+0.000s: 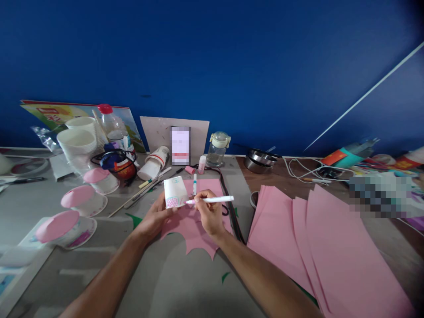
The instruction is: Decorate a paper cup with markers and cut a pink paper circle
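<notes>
"White paper cup with pink and teal marks (176,191): where is it sitting, and what is holding it?"

"It is resting in the left grip (155,219), whose thumb and fingers are clasping its wall, over the pink paper sheet with a scalloped edge (200,243)."

"And the right grip (211,217)?"

"That one is pinching a slim white marker with a pink tip (219,199), fingers closing on it near the drawing end. Its tip is pointing at the cup's lower wall; whether it is pressing, I cannot tell."

"How far along is the drawing?"

"Partly done, I am judging. Pink crosshatching is filling one lower corner of the facing wall, a few loose pink strokes are running just beside it, and a small teal figure is showing near the top. Bare white is covering much of the rest, so the pattern is probably wanting more. The far side is hiding from view."

"Farther out?"

"Three white paper cups with rounded pink tops (86,230) are standing on the grey desk (159,282) at the left, looking further along: the held cup is showing no such top. Stacked plain white paper cups (77,148) are standing behind them, and large pink paper sheets (344,251) are lying at the right."
</notes>
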The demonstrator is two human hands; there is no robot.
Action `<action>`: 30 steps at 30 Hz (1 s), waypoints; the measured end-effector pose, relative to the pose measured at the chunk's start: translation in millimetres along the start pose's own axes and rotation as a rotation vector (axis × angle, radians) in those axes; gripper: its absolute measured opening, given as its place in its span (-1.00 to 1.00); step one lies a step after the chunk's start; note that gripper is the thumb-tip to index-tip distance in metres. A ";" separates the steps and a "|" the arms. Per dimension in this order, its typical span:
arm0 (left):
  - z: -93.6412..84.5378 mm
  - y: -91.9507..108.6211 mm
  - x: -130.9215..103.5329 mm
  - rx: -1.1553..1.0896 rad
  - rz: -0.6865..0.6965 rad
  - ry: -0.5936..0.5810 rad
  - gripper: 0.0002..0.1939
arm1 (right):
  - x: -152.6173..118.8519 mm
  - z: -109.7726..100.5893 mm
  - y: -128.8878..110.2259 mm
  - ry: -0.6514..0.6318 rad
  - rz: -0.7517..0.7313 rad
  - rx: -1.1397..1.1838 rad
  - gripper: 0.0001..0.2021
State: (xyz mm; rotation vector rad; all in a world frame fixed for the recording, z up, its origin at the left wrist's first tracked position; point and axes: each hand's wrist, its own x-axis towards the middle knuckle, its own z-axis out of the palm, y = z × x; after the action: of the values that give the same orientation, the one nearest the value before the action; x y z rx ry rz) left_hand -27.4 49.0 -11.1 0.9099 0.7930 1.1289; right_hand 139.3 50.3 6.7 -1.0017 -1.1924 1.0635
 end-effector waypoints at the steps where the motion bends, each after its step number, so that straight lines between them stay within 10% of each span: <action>1: 0.5 0.7 -0.3 0.007 0.000 0.001 -0.38 | 0.0 0.0 -0.2 0.000 -0.002 0.001 -0.83; 30: -1.8 -1.7 1.7 0.021 0.015 -0.002 -0.40 | 1.4 2.2 2.6 0.040 -0.027 0.041 -0.84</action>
State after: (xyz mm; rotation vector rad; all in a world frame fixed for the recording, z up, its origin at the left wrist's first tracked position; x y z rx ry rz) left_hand -27.9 50.7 -13.5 0.9362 0.7990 1.1348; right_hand 136.9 52.3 4.7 -0.9682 -1.1446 1.0385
